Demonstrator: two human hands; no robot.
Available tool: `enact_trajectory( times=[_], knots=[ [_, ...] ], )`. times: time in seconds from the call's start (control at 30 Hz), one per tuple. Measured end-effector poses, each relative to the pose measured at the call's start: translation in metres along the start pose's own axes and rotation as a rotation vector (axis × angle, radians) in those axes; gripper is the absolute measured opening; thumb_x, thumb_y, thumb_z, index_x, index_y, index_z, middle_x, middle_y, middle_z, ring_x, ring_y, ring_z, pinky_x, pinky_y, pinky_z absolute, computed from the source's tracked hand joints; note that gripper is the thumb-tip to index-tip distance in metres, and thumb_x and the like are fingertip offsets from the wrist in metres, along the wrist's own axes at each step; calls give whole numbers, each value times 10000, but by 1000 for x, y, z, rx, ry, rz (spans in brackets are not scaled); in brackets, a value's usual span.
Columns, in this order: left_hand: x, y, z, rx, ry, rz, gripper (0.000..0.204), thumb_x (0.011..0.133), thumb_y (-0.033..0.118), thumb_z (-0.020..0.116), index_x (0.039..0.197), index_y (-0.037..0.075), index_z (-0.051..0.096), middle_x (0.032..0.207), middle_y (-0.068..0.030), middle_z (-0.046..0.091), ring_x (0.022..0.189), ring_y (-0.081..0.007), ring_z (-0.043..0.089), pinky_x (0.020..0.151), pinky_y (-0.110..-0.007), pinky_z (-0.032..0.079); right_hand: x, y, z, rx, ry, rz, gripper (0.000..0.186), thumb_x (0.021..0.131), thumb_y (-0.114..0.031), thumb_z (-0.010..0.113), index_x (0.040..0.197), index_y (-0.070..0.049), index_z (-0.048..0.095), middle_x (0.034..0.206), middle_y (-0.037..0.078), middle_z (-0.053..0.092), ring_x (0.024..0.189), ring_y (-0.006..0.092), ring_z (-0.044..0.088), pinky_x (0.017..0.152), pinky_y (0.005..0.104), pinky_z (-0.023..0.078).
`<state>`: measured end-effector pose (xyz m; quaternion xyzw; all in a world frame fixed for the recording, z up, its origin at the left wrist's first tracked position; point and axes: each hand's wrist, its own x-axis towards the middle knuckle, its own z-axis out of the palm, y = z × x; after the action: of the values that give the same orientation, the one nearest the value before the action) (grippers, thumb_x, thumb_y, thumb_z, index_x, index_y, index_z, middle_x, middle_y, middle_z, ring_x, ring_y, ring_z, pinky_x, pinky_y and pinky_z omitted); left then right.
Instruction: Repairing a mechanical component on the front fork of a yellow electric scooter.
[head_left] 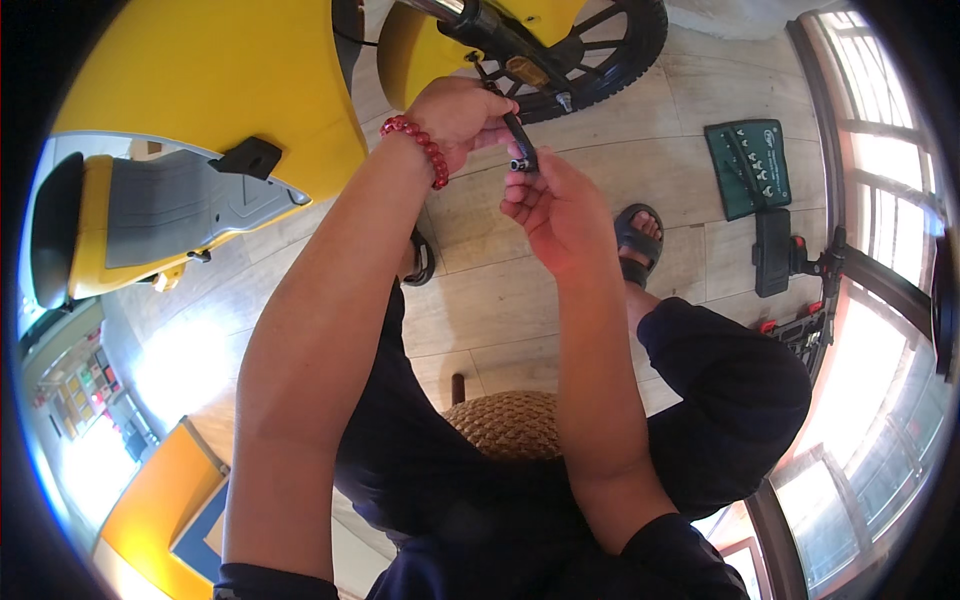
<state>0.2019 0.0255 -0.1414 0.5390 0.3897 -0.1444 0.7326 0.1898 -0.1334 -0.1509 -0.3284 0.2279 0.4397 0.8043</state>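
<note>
A black L-shaped socket wrench (521,138) slants between my hands, its short bent end showing a round metal opening. Its far end reaches toward a fixing beside the front fork (492,35) of a yellow scooter; whether it sits on that fixing I cannot tell. My left hand (458,115), below a red bead bracelet (418,140), closes round the wrench's upper part. Lower down, my right hand (556,205) grips the bent end, with its fingers curled. Just beyond them are the yellow front fender (405,60) and the black spoked wheel (635,45).
The scooter's yellow body (220,80) and grey footboard (170,205) fill the left. At right on the wooden floor (490,330) lie a green tool pouch (748,170) with several wrenches and a black case (771,252). A woven stool (508,420) is beneath me.
</note>
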Motion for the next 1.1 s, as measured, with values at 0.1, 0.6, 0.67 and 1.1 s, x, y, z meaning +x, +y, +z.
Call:
enact_trajectory(
  times=[0.1, 0.6, 0.67, 1.1],
  knots=[
    [1, -1, 3, -42, 9, 8, 137, 830, 104, 590, 947, 51, 542, 877, -41, 579, 796, -132, 552, 704, -245, 482, 0, 4, 5, -440, 69, -200, 300, 901, -235, 485, 1086, 1, 500, 735, 89, 585, 577, 147, 562, 558, 293, 491],
    [-3, -2, 4, -38, 58, -17, 156, 822, 100, 597, 965, 56, 554, 837, -31, 573, 774, -138, 561, 711, -252, 474, 5, 11, 0, -791, 96, -413, 286, 907, -241, 477, 1026, 13, 535, 734, 101, 591, 578, 176, 574, 556, 288, 499],
    [-3, -3, 2, 62, 89, -52, 162, 822, 96, 593, 967, 37, 553, 871, -40, 572, 766, -139, 554, 702, -246, 479, 4, 13, 1, -1104, 129, -605, 298, 912, -254, 471, 1028, 13, 535, 736, 101, 589, 579, 179, 574, 557, 283, 498],
    [-5, 0, 3, 49, 61, -31, 120, 836, 88, 570, 942, 33, 559, 829, -25, 579, 733, -124, 546, 685, -243, 480, -8, 10, 19, -796, 97, -361, 308, 913, -261, 458, 1056, 3, 528, 751, 105, 585, 621, 166, 590, 590, 287, 507]
  ],
)
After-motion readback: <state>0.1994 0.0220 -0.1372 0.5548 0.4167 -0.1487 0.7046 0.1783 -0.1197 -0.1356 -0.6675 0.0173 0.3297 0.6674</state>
